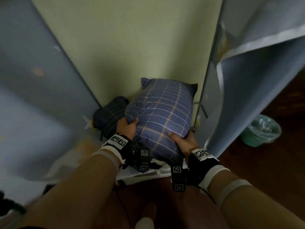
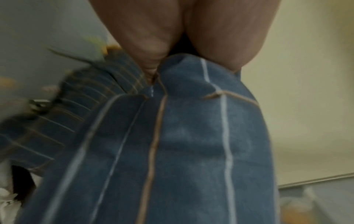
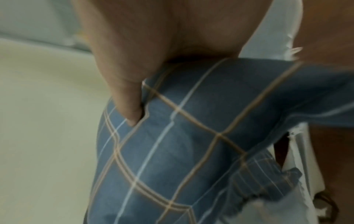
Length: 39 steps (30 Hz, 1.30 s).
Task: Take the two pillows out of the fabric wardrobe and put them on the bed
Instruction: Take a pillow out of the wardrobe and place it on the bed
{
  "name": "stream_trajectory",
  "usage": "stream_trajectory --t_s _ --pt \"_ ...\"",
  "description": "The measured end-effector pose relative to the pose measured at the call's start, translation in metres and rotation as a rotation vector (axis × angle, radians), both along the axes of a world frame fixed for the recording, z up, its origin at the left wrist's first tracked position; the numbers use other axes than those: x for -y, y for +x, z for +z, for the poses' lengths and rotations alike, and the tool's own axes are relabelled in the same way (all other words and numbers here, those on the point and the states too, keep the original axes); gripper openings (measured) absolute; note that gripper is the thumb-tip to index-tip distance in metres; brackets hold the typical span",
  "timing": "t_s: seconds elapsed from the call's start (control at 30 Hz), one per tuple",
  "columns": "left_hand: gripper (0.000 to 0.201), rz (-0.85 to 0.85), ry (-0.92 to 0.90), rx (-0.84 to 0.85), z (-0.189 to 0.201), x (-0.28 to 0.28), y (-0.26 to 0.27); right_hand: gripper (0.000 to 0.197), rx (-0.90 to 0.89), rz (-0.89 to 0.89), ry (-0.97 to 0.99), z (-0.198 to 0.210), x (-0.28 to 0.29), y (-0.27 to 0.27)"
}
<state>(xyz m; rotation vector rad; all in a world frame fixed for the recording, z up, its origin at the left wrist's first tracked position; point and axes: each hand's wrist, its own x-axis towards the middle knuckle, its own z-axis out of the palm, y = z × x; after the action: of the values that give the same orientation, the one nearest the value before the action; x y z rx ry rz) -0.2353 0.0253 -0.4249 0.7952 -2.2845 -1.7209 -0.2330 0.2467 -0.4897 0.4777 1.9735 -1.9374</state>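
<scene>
A blue plaid pillow [image 1: 162, 116] stands tilted in the open fabric wardrobe [image 1: 41, 83], against its pale back wall. My left hand [image 1: 127, 128] grips the pillow's left edge, and the right hand [image 1: 183, 139] grips its lower right corner with the thumb pressed into the cover. Both wrist views show this same pillow [image 2: 191, 144] [image 3: 172, 151] pinched between thumb and fingers. A second, darker plaid pillow [image 1: 109, 114] lies low behind and to the left, partly hidden by the first.
The wardrobe's blue fabric flap [image 1: 257, 52] hangs open on the right. A bin lined with a green bag [image 1: 261, 130] stands on the dark wooden floor [image 1: 272, 171] beyond it. White fabric [image 1: 143, 173] lies at the wardrobe's front edge under the pillow.
</scene>
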Motion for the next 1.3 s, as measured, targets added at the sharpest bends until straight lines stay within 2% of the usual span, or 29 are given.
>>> stream_trajectory --t_s 0.1,0.17,0.3,0.37,0.43,0.5,0.63,0.77,0.9,1.03,1.13,1.23,1.3 --pt "0.009 0.073 -0.053 -0.106 0.039 -0.01 0.054 0.122 -0.088 0.08 -0.077 0.044 -0.009 0.025" --pt "0.007 0.126 -0.099 -0.191 0.071 -0.014 0.086 0.114 -0.139 0.116 -0.169 0.074 -0.009 0.038" --pt "0.022 0.197 -0.175 -0.382 0.137 -0.013 0.147 0.106 -0.288 0.18 -0.277 0.139 0.009 0.069" --pt "0.034 0.238 -0.21 -0.452 0.168 -0.01 0.177 0.095 -0.361 0.204 -0.344 0.17 0.02 0.088" --pt "0.037 0.276 -0.249 -0.518 0.198 -0.006 0.204 0.083 -0.443 0.234 -0.414 0.197 0.032 0.105" --pt "0.035 0.317 -0.307 -0.569 0.224 0.003 0.231 0.083 -0.503 0.296 -0.464 0.22 0.047 0.121" --pt "0.049 0.434 -0.346 -0.653 0.264 0.039 0.298 0.08 -0.569 0.411 -0.518 0.261 0.089 0.147" --pt "0.022 0.601 -0.385 -0.653 0.267 0.096 0.381 0.069 -0.713 0.63 -0.539 0.288 0.151 0.195" --pt "0.037 0.745 -0.426 -0.587 0.257 0.133 0.473 0.067 -0.687 0.866 -0.551 0.281 0.213 0.275" --pt "0.054 0.827 -0.431 -0.43 0.233 0.156 0.565 0.07 -0.708 0.972 -0.427 0.259 0.274 0.343" --pt "0.065 0.922 -0.375 -0.316 0.206 0.167 0.629 0.069 -0.665 1.038 -0.426 0.251 0.309 0.396" --pt "0.075 1.052 -0.29 -0.234 0.188 0.165 0.681 0.045 -0.591 1.181 -0.466 0.25 0.34 0.441" --pt "0.09 1.068 -0.268 -0.195 0.174 0.165 0.713 0.028 -0.586 1.279 -0.445 0.242 0.363 0.466"
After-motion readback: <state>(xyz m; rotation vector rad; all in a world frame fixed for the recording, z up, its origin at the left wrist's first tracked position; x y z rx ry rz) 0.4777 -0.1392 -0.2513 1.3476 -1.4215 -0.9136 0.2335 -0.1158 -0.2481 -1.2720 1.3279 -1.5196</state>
